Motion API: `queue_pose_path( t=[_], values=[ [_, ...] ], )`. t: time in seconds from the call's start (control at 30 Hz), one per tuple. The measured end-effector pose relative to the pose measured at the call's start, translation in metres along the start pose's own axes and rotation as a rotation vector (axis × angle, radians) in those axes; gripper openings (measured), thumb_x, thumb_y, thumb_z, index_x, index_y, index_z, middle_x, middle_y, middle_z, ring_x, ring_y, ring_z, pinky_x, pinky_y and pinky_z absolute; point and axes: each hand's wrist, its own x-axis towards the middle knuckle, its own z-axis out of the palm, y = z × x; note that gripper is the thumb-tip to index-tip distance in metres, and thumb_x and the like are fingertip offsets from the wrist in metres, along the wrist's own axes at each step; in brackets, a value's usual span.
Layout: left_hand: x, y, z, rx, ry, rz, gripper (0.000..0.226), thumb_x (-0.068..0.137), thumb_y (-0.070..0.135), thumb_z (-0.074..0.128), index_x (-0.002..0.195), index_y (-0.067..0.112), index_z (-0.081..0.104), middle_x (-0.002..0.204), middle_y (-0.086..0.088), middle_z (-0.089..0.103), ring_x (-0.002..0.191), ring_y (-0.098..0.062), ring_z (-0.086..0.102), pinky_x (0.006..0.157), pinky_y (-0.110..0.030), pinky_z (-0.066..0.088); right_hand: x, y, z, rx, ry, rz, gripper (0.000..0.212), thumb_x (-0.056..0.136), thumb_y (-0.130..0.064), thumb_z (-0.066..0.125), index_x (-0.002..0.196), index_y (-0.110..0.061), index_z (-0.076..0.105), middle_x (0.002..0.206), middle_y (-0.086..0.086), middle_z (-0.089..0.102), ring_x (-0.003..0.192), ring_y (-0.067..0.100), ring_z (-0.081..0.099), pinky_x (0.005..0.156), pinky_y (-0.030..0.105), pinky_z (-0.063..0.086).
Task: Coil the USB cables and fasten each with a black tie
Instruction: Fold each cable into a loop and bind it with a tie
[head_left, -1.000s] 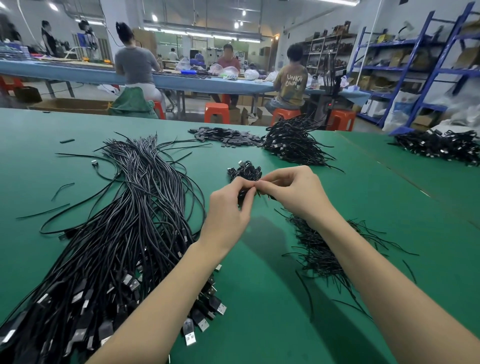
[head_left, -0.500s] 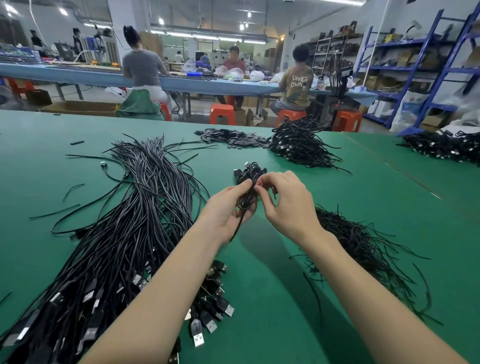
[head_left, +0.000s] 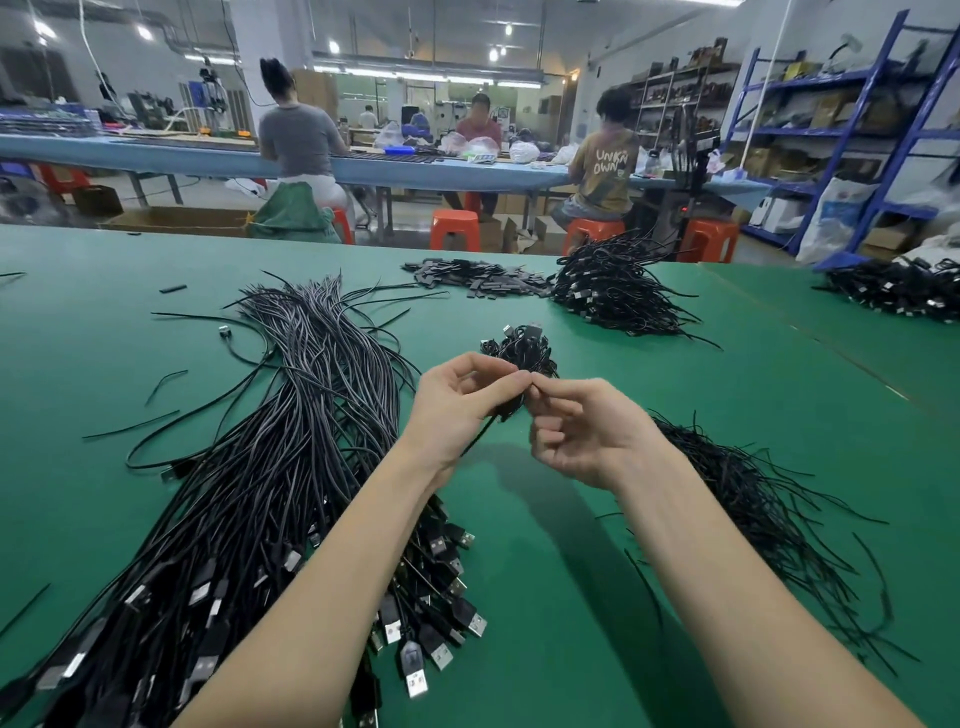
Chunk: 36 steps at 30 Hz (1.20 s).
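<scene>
On my left, loose cables (head_left: 270, 467) fan across the green counter (head_left: 571, 597). My left hand (head_left: 457, 405) has its grip pinching a small coiled cable (head_left: 511, 402) above the counter; my right hand (head_left: 587, 436) pinches it too, beside black ties (head_left: 753, 499).

Beyond our green tabletop (head_left: 571, 597) we see orange stools (head_left: 453, 228), a long blue workbench (head_left: 208, 158), blue shelving (head_left: 852, 130) to its right, ceiling lights (head_left: 447, 79) above.
</scene>
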Motion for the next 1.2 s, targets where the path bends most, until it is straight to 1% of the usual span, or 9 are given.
queue_pose_path(
  t=[0.1,0.17,0.33,0.53,0.63,0.77,0.83,1.03,1.2],
  values=[
    [-0.002,0.001,-0.002,-0.123,-0.079,-0.082,0.012,0.067,0.011,0.082,0.075,0.015,0.075,0.075,-0.006,0.072,0.067,-0.014,0.064,0.067,-0.021,0.054,-0.005,0.003,-0.004,0.157,-0.125,0.112,0.007,0.076,-0.01,0.073,0.078,-0.008,0.067,0.069,-0.004,0.06,0.057,0.005,0.028,0.047,0.013,0.025],
    [-0.002,0.003,0.0,-0.233,-0.095,-0.217,0.014,0.067,0.013,0.08,0.08,0.014,0.073,0.077,-0.007,0.071,0.069,-0.016,0.062,0.066,-0.024,0.053,-0.005,0.002,-0.006,-0.15,-0.06,-0.121,0.003,0.087,-0.014,0.071,0.085,-0.015,0.07,0.074,-0.005,0.066,0.057,0.006,0.036,0.048,0.014,0.03],
    [-0.003,0.003,-0.001,-0.302,-0.071,-0.398,0.025,0.067,0.017,0.081,0.088,0.016,0.068,0.071,-0.002,0.067,0.061,-0.014,0.059,0.059,-0.025,0.052,-0.003,0.004,-0.029,-1.183,0.16,-1.089,0.023,0.09,-0.018,0.073,0.106,-0.033,0.069,0.101,-0.018,0.069,0.071,0.009,0.06,0.065,0.013,0.043],
    [-0.004,-0.001,-0.003,-0.205,-0.126,-0.432,0.018,0.063,0.023,0.084,0.079,0.02,0.077,0.076,0.001,0.068,0.057,-0.012,0.058,0.059,-0.025,0.048,-0.002,0.004,-0.034,-1.362,0.255,-1.328,0.004,0.089,-0.037,0.075,0.09,-0.033,0.073,0.083,-0.018,0.068,0.07,0.011,0.056,0.059,0.025,0.043],
    [-0.004,-0.004,-0.001,-0.147,-0.14,-0.363,0.017,0.062,0.025,0.084,0.076,0.022,0.075,0.076,0.004,0.068,0.061,-0.009,0.06,0.061,-0.024,0.044,0.001,0.008,-0.028,-1.07,0.272,-1.042,0.012,0.087,-0.031,0.078,0.077,-0.028,0.073,0.073,-0.014,0.07,0.06,0.009,0.056,0.056,0.021,0.043],
    [-0.006,-0.007,0.002,-0.12,-0.15,-0.195,0.015,0.061,0.022,0.084,0.073,0.021,0.075,0.076,0.002,0.071,0.068,-0.008,0.064,0.064,-0.019,0.049,0.0,0.014,-0.018,0.1,-0.042,-0.003,0.009,0.079,-0.015,0.074,0.071,-0.013,0.07,0.066,-0.005,0.059,0.044,0.005,0.036,0.035,0.015,0.019],
    [-0.005,-0.005,0.0,-0.079,-0.136,-0.173,0.017,0.061,0.024,0.085,0.075,0.021,0.075,0.077,0.002,0.071,0.069,-0.009,0.064,0.063,-0.018,0.049,0.001,0.02,-0.017,0.121,-0.092,0.021,0.008,0.083,-0.018,0.073,0.076,-0.015,0.07,0.069,-0.006,0.059,0.044,0.004,0.036,0.034,0.014,0.018],
    [-0.002,-0.002,-0.007,-0.076,-0.078,-0.337,0.021,0.066,0.029,0.08,0.082,0.021,0.07,0.07,0.005,0.066,0.058,-0.007,0.059,0.063,-0.025,0.041,0.003,0.014,-0.024,-0.993,0.174,-1.041,0.024,0.084,-0.029,0.08,0.103,-0.033,0.065,0.092,-0.016,0.069,0.059,0.005,0.057,0.059,0.013,0.042],
    [-0.002,-0.002,-0.008,-0.093,-0.089,-0.382,0.024,0.066,0.03,0.08,0.086,0.02,0.072,0.069,0.004,0.065,0.058,-0.009,0.057,0.063,-0.025,0.043,0.0,0.01,-0.032,-1.374,0.272,-1.279,0.017,0.089,-0.043,0.073,0.105,-0.038,0.067,0.098,-0.018,0.058,0.067,0.009,0.058,0.057,0.023,0.045]
  ],
)
